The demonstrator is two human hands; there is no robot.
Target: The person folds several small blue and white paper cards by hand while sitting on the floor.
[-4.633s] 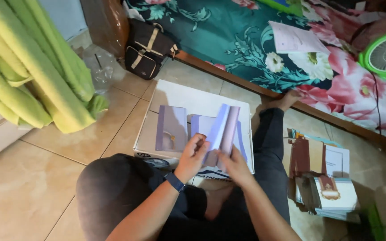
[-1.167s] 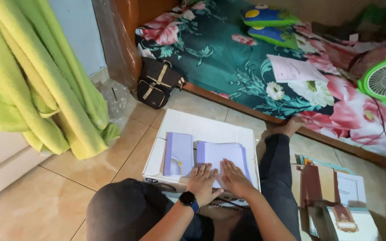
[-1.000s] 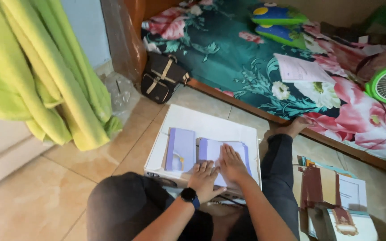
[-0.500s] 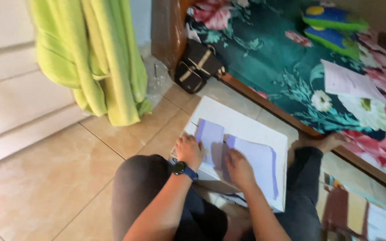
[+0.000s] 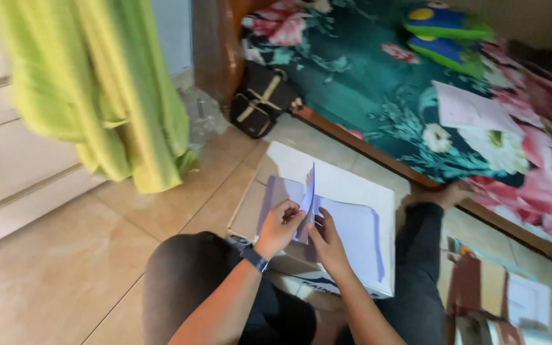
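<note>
I sit on the floor with a white cardboard box [image 5: 346, 182] across my lap. On its top lie pale purple paper sheets [image 5: 352, 230]. My left hand [image 5: 280, 225], with a dark watch on the wrist, pinches a folded purple sheet [image 5: 308, 198] that stands upright on its edge. My right hand [image 5: 327, 239] holds the same sheet from the other side at its lower part. Both hands meet at the middle of the box top.
A green cloth [image 5: 110, 89] hangs at the left by white drawers [image 5: 14, 166]. A dark bag [image 5: 260, 99] leans against a bed with a floral cover [image 5: 378, 96] and a white paper [image 5: 471, 108]. Books and papers [image 5: 499, 300] lie on the floor at right.
The view has swung left. The hands, earlier pressed flat on the purple sheets, have lifted one folded sheet upright between them.
</note>
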